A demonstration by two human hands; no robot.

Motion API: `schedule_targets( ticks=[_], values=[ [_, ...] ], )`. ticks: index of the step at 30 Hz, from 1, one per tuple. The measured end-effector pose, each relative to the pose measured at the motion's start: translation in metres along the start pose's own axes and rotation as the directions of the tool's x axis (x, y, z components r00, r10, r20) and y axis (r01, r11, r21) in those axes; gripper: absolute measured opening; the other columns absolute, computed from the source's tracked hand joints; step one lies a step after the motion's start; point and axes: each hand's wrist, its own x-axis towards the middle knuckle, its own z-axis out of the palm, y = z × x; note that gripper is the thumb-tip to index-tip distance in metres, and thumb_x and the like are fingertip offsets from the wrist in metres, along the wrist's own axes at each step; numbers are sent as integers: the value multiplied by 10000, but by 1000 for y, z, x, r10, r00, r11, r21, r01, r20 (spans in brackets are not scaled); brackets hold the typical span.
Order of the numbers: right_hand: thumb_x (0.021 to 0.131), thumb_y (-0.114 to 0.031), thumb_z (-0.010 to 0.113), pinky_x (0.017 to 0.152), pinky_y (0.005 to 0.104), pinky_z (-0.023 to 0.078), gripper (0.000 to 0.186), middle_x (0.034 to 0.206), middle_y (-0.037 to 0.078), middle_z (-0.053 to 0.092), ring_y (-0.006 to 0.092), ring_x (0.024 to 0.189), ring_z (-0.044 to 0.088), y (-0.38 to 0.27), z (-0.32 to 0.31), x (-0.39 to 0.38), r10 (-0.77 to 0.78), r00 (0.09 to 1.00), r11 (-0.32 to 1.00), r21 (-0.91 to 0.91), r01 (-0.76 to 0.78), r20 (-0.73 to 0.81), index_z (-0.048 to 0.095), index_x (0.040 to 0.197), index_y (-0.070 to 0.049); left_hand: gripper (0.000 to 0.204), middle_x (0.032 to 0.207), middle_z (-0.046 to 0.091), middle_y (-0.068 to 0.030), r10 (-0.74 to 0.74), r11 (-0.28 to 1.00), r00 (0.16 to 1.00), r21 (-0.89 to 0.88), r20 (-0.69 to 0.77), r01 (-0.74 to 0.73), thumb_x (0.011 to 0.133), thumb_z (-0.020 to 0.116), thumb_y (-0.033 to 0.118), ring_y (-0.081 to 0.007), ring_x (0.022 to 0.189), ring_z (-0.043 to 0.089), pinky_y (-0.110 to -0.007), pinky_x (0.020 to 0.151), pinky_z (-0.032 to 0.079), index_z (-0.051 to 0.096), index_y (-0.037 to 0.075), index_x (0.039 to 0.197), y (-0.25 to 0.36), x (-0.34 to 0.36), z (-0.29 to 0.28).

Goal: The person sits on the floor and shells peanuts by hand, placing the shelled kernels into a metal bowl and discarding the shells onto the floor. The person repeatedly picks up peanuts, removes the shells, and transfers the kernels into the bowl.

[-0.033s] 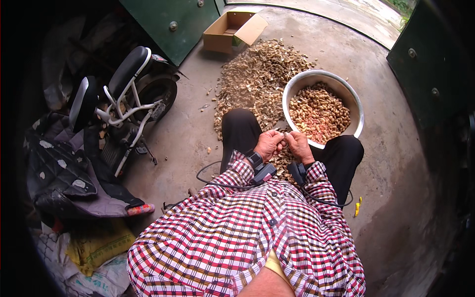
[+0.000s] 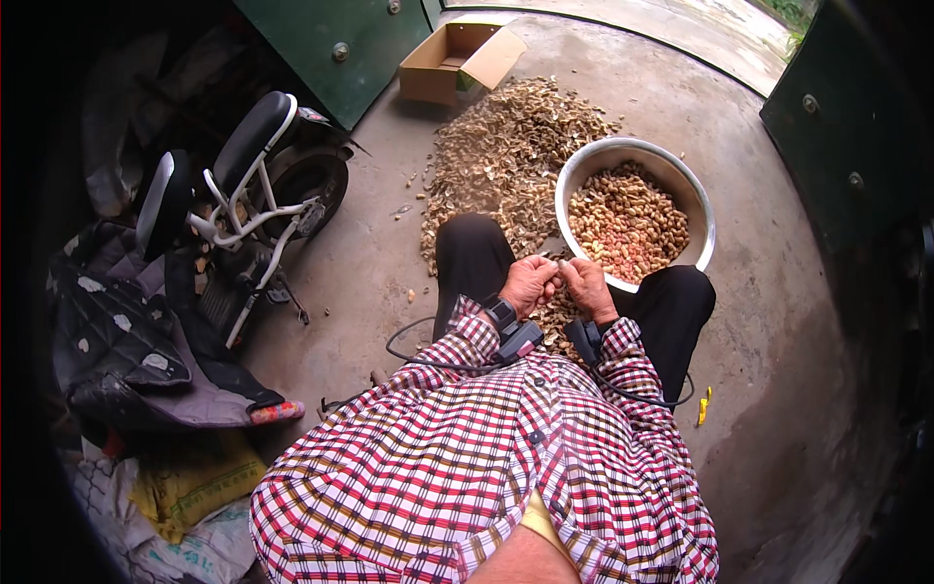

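My left hand (image 2: 530, 284) and my right hand (image 2: 588, 289) meet between my knees, with the fingertips of both pinched together. Whatever they hold there is too small and too covered by the fingers to make out. Just beyond my right hand stands a round metal basin (image 2: 702, 230), partly filled with peanuts in their shells (image 2: 637, 216) and some reddish shelled kernels (image 2: 630, 258). A broad heap of empty peanut shells (image 2: 516, 146) spreads over the floor past my left knee. More shells (image 2: 556, 321) lie below my hands, between my legs.
An open cardboard box (image 2: 428, 80) sits behind the heap. To the left stands a small two-wheeler (image 2: 258, 185) with a dark quilted cover (image 2: 117, 331); sacks (image 2: 199, 487) lie nearer. Green door panels (image 2: 341, 49) flank the doorway. Something small and yellow (image 2: 703, 407) lies on the concrete at right.
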Motion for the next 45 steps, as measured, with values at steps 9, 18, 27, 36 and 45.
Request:
schedule_targets(
  ticks=[9, 18, 27, 36, 45],
  values=[
    [835, -258, 574, 371, 168, 250, 241, 519, -58, 445, 11, 422, 361, -34, -18, 9, 472, 843, 794, 290, -534, 257, 552, 703, -58, 119, 670, 562, -41, -19, 997, 999, -68, 31, 21, 846, 554, 149, -76, 426, 478, -169, 322, 325, 509, 44, 814, 1, -2, -2],
    [870, -244, 499, 361, 171, 251, 249, 531, -51, 429, 27, 394, 334, -3, -1, 0, 425, 889, 748, 486, -452, 172, 548, 718, -53, 106, 656, 565, -53, -30, 999, 999, -35, 39, 31, 835, 566, 130, -74, 431, 483, -162, 337, 357, 510, 42, 814, 4, -4, 0],
    [877, -266, 485, 391, 154, 306, 248, 604, -24, 512, 32, 442, 409, 38, 7, -3, 325, 924, 791, 478, -383, 203, 545, 755, -58, 87, 643, 564, -46, -31, 995, 997, -97, 68, 37, 831, 567, 118, -73, 438, 499, -144, 354, 393, 522, 43, 827, 4, -3, 0],
    [891, -242, 461, 498, 178, 450, 221, 687, -9, 515, 58, 552, 520, 50, 12, -7, 217, 952, 892, 352, -284, 217, 517, 827, -38, 138, 598, 550, -26, -163, 975, 987, 151, 7, 160, 808, 590, 156, -53, 394, 461, -154, 314, 310, 538, 47, 743, 11, -7, 4],
    [857, -256, 493, 479, 216, 418, 192, 656, 1, 499, 80, 548, 482, 7, 2, -3, 561, 731, 513, 529, -676, 390, 521, 822, -70, 133, 626, 558, -44, -158, 972, 987, 176, 8, 154, 769, 632, 142, -57, 426, 439, -171, 343, 303, 540, 46, 772, 4, -7, -4]
  ],
)
